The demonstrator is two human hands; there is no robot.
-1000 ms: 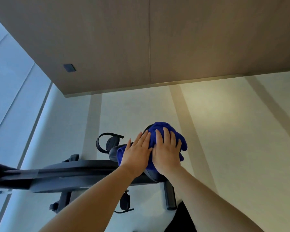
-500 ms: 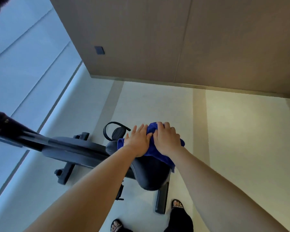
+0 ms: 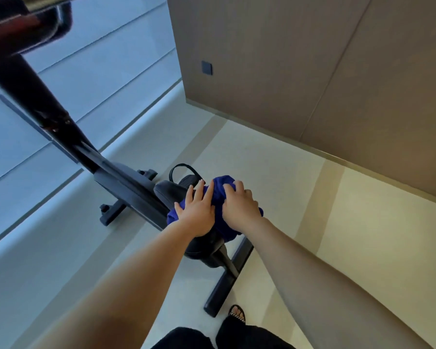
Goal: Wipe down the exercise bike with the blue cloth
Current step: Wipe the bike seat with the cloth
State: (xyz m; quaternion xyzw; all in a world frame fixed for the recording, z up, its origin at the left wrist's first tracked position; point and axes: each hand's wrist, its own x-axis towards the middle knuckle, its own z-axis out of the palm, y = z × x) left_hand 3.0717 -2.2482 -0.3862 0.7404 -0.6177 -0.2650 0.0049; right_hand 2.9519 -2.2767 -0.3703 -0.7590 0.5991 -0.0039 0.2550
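The exercise bike (image 3: 126, 180) stretches from far left to near right. The left hand (image 3: 196, 214) presses flat on the blue cloth (image 3: 219, 188), and the right hand (image 3: 239, 207) clutches it.

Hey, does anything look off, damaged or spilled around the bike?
Nothing stands out. The bike stands upright on the floor, no spill shows, and the cloth is bunched on the seat under the left hand and right hand. The blurred bar at top left is too close to judge.

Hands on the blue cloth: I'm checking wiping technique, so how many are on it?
2. The left hand lies flat on the blue cloth, at its left; the right hand, fingers curled, grips its right side, atop the bike seat.
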